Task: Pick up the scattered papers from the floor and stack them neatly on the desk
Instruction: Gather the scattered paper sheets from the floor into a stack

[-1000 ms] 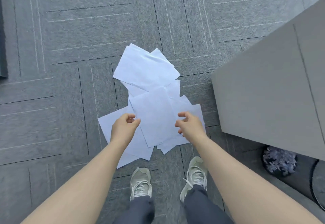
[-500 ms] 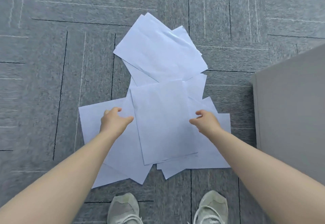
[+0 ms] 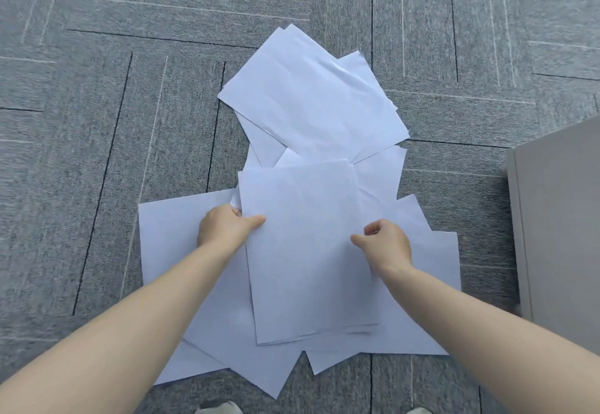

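Observation:
Several white paper sheets lie overlapping on the grey carpet. The top sheet [image 3: 302, 244] lies in the middle of the pile. My left hand [image 3: 224, 228] pinches its left edge, thumb on top and fingers tucked under. My right hand [image 3: 384, 244] rests on the sheet's right part, fingers curled and thumb pointing left; nothing is visibly held in it. Another group of sheets [image 3: 311, 102] lies farther away, turned at an angle. The grey desk [image 3: 561, 235] shows at the right edge.
Grey carpet tiles [image 3: 97, 154] surround the pile on the left and far side. The desk's corner stands close to the right of the papers. The tips of two shoes [image 3: 219, 408] show at the bottom edge.
The view has dropped closer to the papers. Both hands came down onto the top sheet, and the left hand has taken hold of its left edge.

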A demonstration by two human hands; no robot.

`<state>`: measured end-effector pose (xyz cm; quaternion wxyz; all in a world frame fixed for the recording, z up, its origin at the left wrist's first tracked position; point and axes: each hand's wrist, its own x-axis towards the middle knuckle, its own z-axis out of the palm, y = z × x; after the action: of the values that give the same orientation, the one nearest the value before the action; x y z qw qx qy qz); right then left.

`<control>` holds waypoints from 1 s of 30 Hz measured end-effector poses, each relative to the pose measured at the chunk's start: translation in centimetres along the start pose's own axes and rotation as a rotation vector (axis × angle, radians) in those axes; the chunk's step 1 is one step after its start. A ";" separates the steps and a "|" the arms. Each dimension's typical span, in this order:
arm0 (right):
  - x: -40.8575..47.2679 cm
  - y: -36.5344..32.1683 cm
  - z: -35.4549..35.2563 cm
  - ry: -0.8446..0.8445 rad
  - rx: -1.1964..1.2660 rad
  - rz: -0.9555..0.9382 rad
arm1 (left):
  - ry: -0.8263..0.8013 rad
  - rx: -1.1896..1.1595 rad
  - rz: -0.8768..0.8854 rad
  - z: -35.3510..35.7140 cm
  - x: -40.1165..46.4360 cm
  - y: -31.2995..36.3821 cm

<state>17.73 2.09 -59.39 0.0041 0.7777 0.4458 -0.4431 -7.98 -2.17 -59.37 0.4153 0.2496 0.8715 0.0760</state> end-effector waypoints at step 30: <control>13.6 -16.0 -5.6 0.318 -0.462 -0.161 | -0.040 -0.895 -0.010 -4.1 2.6 -4.1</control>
<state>13.29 23.33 -59.21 0.0760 0.7779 0.5903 -0.2014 -14.01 -4.05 -59.91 0.4996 0.0424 0.7457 0.4387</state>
